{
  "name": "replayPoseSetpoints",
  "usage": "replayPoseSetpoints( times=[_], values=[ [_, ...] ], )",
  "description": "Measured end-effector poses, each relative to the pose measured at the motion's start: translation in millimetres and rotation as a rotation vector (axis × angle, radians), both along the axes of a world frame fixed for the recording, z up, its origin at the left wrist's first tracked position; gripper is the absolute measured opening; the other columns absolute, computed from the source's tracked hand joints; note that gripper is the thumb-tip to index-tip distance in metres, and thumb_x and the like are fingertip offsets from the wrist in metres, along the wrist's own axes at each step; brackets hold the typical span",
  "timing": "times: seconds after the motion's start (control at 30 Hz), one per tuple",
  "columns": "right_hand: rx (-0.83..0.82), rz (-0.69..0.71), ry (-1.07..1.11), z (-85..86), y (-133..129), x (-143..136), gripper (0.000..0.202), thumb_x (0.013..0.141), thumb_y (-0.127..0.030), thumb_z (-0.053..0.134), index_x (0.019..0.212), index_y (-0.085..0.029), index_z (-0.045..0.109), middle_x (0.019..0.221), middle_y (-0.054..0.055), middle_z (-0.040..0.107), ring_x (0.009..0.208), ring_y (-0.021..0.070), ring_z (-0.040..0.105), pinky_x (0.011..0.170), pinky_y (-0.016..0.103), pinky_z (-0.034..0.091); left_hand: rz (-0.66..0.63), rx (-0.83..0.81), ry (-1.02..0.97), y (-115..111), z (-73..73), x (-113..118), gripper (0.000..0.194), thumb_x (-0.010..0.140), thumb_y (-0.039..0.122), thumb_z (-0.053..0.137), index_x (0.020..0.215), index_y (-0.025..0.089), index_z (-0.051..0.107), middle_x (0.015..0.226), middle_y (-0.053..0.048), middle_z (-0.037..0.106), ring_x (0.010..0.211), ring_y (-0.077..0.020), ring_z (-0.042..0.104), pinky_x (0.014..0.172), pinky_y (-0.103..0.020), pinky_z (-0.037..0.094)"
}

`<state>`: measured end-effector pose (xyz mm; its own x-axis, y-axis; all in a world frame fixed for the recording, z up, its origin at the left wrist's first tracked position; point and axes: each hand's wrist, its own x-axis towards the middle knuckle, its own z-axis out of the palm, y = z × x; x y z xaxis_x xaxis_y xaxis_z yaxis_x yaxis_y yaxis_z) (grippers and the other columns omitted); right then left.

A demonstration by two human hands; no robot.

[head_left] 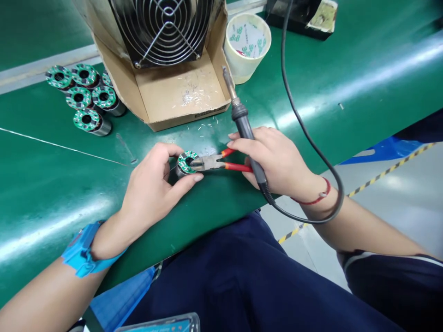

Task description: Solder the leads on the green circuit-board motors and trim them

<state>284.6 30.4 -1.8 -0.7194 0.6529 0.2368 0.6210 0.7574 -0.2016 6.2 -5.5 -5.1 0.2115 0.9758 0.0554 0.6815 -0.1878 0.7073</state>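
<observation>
Clearly, the soldering iron (246,127) needs watching: the right hand (273,157) carries it together with the red-handled pliers (211,162), so a twist of the wrist could swing its tip (hot or not, the view does not show) against the tape roll (244,71) or the cardboard box (152,99). A tug on the cord (283,50), which loops across the forearm, could cause the same. The pliers' tips might also scratch the green circuit board (182,162) if the motor (179,172) turned under them. The motor lies between the thumb and forefinger of the left hand (150,184), board side up, and these pinch its sides; the right hand is wrapped around both tools. The pliers' tips reach over the board's centre hole, though whether they bite on anything is too small to see.
</observation>
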Motion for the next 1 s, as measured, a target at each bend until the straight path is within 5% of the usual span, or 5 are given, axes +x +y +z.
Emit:
replayPoseSetpoints(
  times=[0.23, 0.43, 0.57, 0.77, 1.0],
  values=[
    [0.076, 0.052, -0.072, 8.5, 0.2, 1.0, 0.034, 0.106, -0.037, 0.045, 0.122, -0.018, 0.067, 0.078, 0.007, 0.059, 0.071, 0.0214, 0.050, 0.064, 0.036, 0.039, -0.005, 0.125, 0.132, -2.4, -6.9, -1.0, 0.034, 0.085, 0.034, 0.078, 0.110, 0.019, 0.060, 0.081, 0.002, 0.052, 0.060, -0.0079, 0.041, 0.055, -0.024, 0.031],
    [0.157, -0.315, 0.017, -1.9, 11.6, -15.8, 0.035, 0.102, -0.038, 0.053, 0.127, -0.017, 0.066, 0.090, 0.010, 0.068, 0.081, 0.0253, 0.061, 0.069, 0.037, 0.046, 0.129, 0.192, 0.122, 8.0, 15.2, -22.6, 0.048, 0.088, 0.039, 0.078, 0.128, 0.020, 0.060, 0.092, 0.001, 0.061, 0.059, -0.0044, 0.043, 0.059, -0.023, 0.039],
    [0.173, -0.460, -0.018, -13.0, 25.5, -25.4, 0.045, 0.095, -0.036, 0.060, 0.133, -0.013, 0.062, 0.100, 0.015, 0.067, 0.088, 0.0315, 0.061, 0.075, 0.043, 0.049, 0.414, 0.284, 0.164, 56.5, 22.9, -70.9, 0.043, 0.094, 0.035, 0.072, 0.134, 0.021, 0.067, 0.097, 0.001, 0.065, 0.070, -0.0037, 0.049, 0.068, -0.023, 0.043],
    [0.167, -0.338, 0.193, -18.5, 33.2, -24.9, 0.051, 0.097, -0.047, 0.060, 0.134, -0.011, 0.061, 0.124, 0.018, 0.070, 0.113, 0.0354, 0.065, 0.096, 0.050, 0.052, 0.846, 0.063, 0.226, 158.6, -0.2, -151.1, 0.028, 0.089, 0.024, 0.071, 0.111, 0.012, 0.059, 0.097, 0.004, 0.052, 0.090, -0.0016, 0.048, 0.079, -0.020, 0.040],
    [0.154, -0.442, 0.472, -22.7, 44.6, -11.6, 0.037, 0.104, -0.035, 0.055, 0.135, -0.019, 0.068, 0.093, 0.008, 0.079, 0.076, 0.0233, 0.072, 0.077, 0.040, 0.055, 0.787, -0.037, 0.300, 153.2, 26.7, -173.1, 0.040, 0.096, 0.046, 0.061, 0.114, 0.012, 0.049, 0.114, 0.001, 0.052, 0.123, -0.0142, 0.051, 0.098, -0.032, 0.038]
  ],
)
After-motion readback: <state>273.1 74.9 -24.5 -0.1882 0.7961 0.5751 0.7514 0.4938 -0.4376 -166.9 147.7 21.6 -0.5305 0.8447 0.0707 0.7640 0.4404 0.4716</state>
